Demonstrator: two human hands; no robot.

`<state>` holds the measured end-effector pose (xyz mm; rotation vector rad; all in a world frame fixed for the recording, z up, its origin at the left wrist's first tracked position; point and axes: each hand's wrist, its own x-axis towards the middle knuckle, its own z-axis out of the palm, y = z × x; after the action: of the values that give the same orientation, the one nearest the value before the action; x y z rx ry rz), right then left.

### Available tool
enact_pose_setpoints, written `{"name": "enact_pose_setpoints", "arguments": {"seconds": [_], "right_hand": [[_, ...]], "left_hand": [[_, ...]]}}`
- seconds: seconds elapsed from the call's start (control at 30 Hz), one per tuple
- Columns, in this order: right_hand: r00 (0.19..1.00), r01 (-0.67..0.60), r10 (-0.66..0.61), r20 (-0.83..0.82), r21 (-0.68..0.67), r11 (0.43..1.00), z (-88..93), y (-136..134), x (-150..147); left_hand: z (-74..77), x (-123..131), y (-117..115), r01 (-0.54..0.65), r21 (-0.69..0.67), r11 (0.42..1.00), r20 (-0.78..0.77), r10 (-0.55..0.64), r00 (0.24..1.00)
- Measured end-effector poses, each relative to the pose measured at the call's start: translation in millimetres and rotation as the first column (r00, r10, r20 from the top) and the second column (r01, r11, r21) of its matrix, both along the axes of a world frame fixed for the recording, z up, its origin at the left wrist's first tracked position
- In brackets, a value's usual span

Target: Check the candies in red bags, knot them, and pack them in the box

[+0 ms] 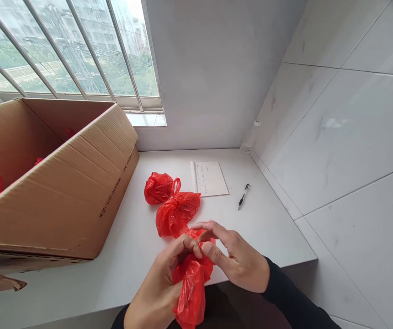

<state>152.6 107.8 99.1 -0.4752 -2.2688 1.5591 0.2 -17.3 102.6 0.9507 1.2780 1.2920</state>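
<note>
Close to the table's front edge, my left hand point(167, 278) is closed around a red plastic bag point(192, 290), whose gathered end hangs down below the fingers. My right hand point(232, 256) is at the bag's upper right side, its thumb and fingers curled over the red plastic. Whatever the bag contains is hidden. Just beyond my hands lies a knotted red bag point(179, 212) with a loop sticking up. Another tied red bag point(158, 187) rests behind it, to the left.
A large open cardboard box point(80, 196) with red bags inside takes up the left side. Farther back lie a notepad point(212, 178) and a pen point(243, 196). A clear plastic bottle point(250, 138) stands in the corner by the tiled wall point(354, 137). A barred window point(80, 50) is behind the box.
</note>
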Motion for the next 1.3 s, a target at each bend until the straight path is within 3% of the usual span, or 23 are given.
{"name": "enact_pose_setpoints", "arguments": {"seconds": [0.07, 0.13, 0.27, 0.33, 0.5, 0.67, 0.73, 0.83, 0.97, 1.07, 1.2, 1.3], "right_hand": [[0.999, 0.026, -0.024, 0.036, -0.048, 0.999, -6.6, 3, -4], [0.997, 0.044, -0.038, 0.072, -0.092, 0.995, -13.2, 5, -6], [0.989, -0.082, 0.103, 0.102, -0.193, 0.978, -23.6, 8, -8], [0.989, -0.088, 0.11, 0.097, -0.203, 0.975, -25.5, 9, -9], [0.998, 0.043, -0.035, 0.054, -0.16, 0.986, -21.4, 8, -9], [0.995, 0.104, -0.104, 0.004, -0.064, 0.993, -18.1, 7, -6], [0.997, 0.082, -0.082, -0.002, -0.077, 0.994, -18.6, 6, -7], [1.0, 0.027, -0.024, 0.017, -0.202, 0.979, -21.3, 5, -9], [0.997, -0.067, 0.073, 0.01, -0.278, 0.958, -25.5, 5, -13], [0.996, -0.088, 0.084, -0.024, -0.303, 0.949, -25.9, 7, -14], [0.996, -0.007, -0.017, -0.091, -0.253, 0.967, -23.5, 8, -14], [0.993, 0.045, -0.067, -0.099, -0.214, 0.976, -22.0, 6, -11]], "left_hand": [[-3.5, 0, -1, -0.079, 0.029, 0.997, -0.217, 0.083, 0.973], [-11.7, -1, -1, -0.152, 0.144, 0.978, -0.418, 0.2, 0.886], [-28.7, -3, 2, -0.072, 0.444, 0.893, -0.625, 0.367, 0.69], [-32.8, -3, 2, -0.03, 0.492, 0.87, -0.646, 0.388, 0.658], [-37.2, -7, -2, -0.002, 0.529, 0.848, -0.667, 0.418, 0.616], [-47.4, -10, -7, -0.035, 0.55, 0.835, -0.675, 0.469, 0.57], [-52.4, -9, -7, -0.067, 0.583, 0.809, -0.662, 0.521, 0.539], [-58.2, -3, -6, -0.135, 0.63, 0.765, -0.617, 0.598, 0.511], [-61.6, 6, -5, -0.211, 0.662, 0.719, -0.547, 0.656, 0.52], [-59.3, 4, -8, -0.193, 0.639, 0.744, -0.549, 0.617, 0.564], [-50.1, -5, -9, -0.016, 0.588, 0.809, -0.65, 0.484, 0.586], [-47.9, -8, -9, 0.027, 0.582, 0.813, -0.671, 0.462, 0.579]]}}
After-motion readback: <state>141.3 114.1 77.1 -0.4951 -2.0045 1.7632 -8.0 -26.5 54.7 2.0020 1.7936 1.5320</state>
